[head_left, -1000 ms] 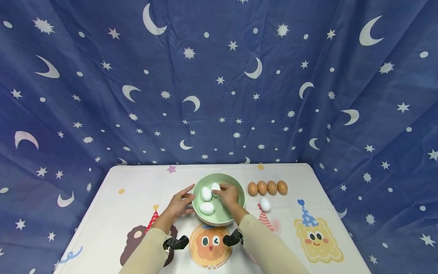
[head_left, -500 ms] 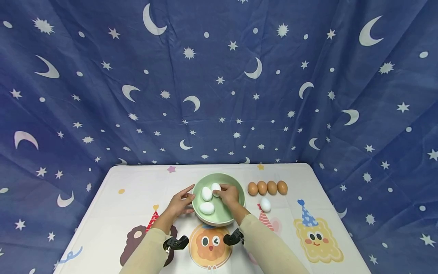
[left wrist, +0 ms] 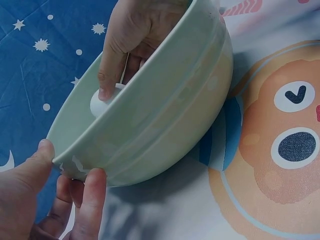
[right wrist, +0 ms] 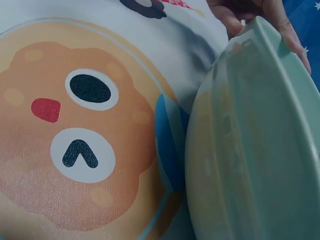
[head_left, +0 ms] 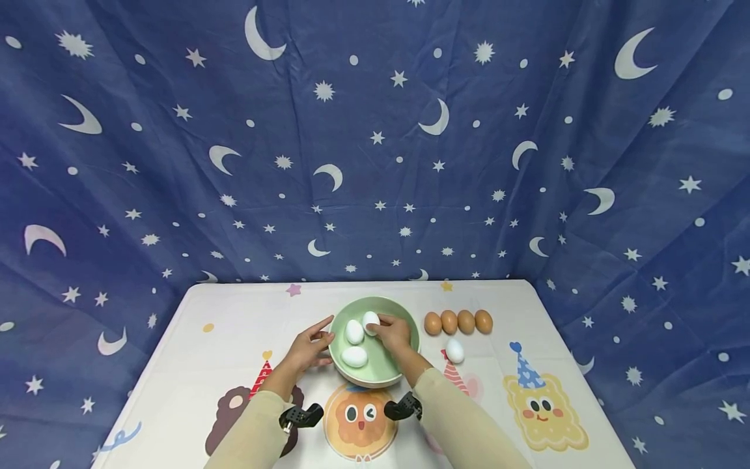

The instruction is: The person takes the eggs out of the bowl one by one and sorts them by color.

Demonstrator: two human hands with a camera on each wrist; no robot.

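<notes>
In the lower centre of the frame, a green bowl (head_left: 381, 366) sits on a white tabletop (head_left: 193, 352). A person's right hand (head_left: 395, 333) reaches into it, fingers narrow, pinching a white egg (head_left: 370, 320) in the bowl's upper middle. The left hand (head_left: 305, 348) grips the bowl's left rim, thumb at the edge, fingers against the outer wall. Two loose eggs (head_left: 354, 356), also white, lie left and lower left of the held one; whether the nearer touches it cannot be told. Right of the bowl, four brown eggs (head_left: 449, 322) line up above an outer egg (head_left: 454, 350), white.

Handling it well likely calls for a light, even pinch, since a smooth shell could slip, and slow, low movement away from neighbouring shells, with the left hand steadying the rim without tipping it.

No brand, label or writing is readable; the tabletop print shows cartoon figures (head_left: 360, 423).
</notes>
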